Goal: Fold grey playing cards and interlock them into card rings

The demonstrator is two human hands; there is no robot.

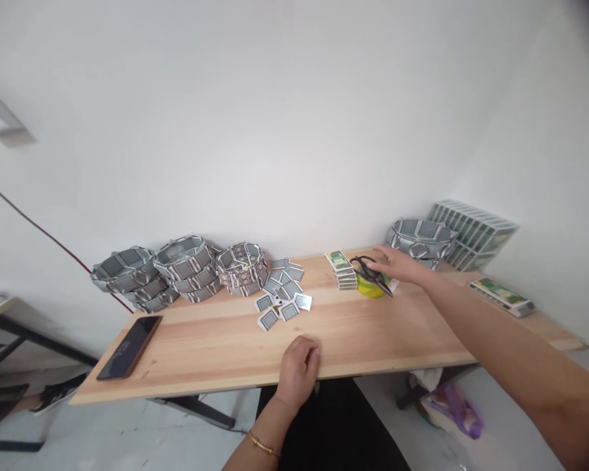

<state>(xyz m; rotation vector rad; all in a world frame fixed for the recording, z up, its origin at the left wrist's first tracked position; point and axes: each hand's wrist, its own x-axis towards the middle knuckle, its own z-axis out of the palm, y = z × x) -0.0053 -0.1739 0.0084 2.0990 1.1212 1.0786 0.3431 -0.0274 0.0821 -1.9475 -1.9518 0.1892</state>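
Observation:
My right hand [400, 265] reaches across the table with its fingers apart, right beside the black-handled scissors [379, 281]. Whether a fingertip touches the handle I cannot tell. The scissors lie on a yellow roll of tape [369, 290]. A stack of green-and-white card boxes [340, 268] stands just left of them. My left hand [299, 366] rests on the table's front edge, fingers curled in and nothing visible in them. Beyond it, loose playing cards [289, 309] lie spread, mostly backs up.
Rings of folded playing cards [243, 268] stand along the wall, some in stacks [189, 268]. Another card-ring stack [419, 239] is at the right, before piled card boxes [476, 229]. A single box [501, 296] and a phone [130, 347] lie on the wooden table [216, 347].

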